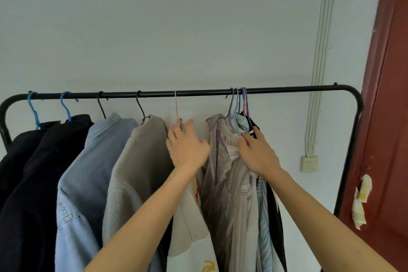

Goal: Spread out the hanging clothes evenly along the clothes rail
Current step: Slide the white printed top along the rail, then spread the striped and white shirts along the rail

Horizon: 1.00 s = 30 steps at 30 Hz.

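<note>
A black clothes rail [198,92] runs across the view. From the left hang two dark jackets [28,161], a denim shirt [88,172] and a beige knit sweater [136,172], spaced apart. A white printed shirt [189,223] hangs on a pale pink hanger [176,106]; my left hand [186,146] grips that hanger at its neck. Further right, several garments bunch together on purple, blue and pink hangers [239,101]: a striped mauve shirt [218,172], a beige one, a light blue striped one and a black one. My right hand [257,152] rests on the bunch's shoulders, fingers tucked among them.
The rail bends down into a post [353,139] at the right, with bare rail between the bunch and the bend. A dark red door [388,117] stands right of it. A wall socket [309,163] and cable conduits [320,73] are on the white wall.
</note>
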Motion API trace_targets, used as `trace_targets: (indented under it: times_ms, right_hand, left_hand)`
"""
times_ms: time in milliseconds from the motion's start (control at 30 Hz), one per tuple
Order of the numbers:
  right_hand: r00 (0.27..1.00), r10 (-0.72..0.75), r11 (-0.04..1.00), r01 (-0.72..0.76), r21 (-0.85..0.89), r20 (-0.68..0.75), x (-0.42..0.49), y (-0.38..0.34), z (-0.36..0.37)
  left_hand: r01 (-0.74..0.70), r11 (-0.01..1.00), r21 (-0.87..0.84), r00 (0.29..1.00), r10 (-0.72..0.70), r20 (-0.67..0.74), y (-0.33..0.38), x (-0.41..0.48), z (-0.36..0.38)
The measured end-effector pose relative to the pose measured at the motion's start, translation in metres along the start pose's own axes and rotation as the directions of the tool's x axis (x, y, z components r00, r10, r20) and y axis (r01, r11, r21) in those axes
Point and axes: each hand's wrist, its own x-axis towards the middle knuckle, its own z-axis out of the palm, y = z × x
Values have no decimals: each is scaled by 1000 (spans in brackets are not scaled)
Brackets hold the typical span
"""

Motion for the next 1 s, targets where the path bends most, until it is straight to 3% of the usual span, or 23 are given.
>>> trace_targets:
  times_ms: [67,167,233,333,567,800,1000]
  right_hand:
    - [1000,2,996,1,87,-30,2,6,-3]
    - [1000,-23,995,23,102,-4,7,15,-13]
    - [996,-76,996,74,42,40,15,25,-23]
    - [994,-96,995,93,42,54,22,34,-29]
    - [970,-151,988,146,41,192,28,49,-39]
    - [967,-173,984,177,-2,187,23,50,-44]
    - [976,-183,945,208,-252,120,20,62,-47]
  left_hand:
    - [-111,993,-30,994,111,-5,15,3,11]
    - [-97,995,35,987,92,131,38,3,33]
    - [-96,995,-36,968,101,231,51,-2,50]
    - [95,956,-278,920,22,391,60,-5,63]
    - [193,882,-431,955,-68,289,82,-1,70]
    - [204,939,-275,972,-162,169,94,0,71]
    - [260,926,-274,960,-219,173,71,4,59]
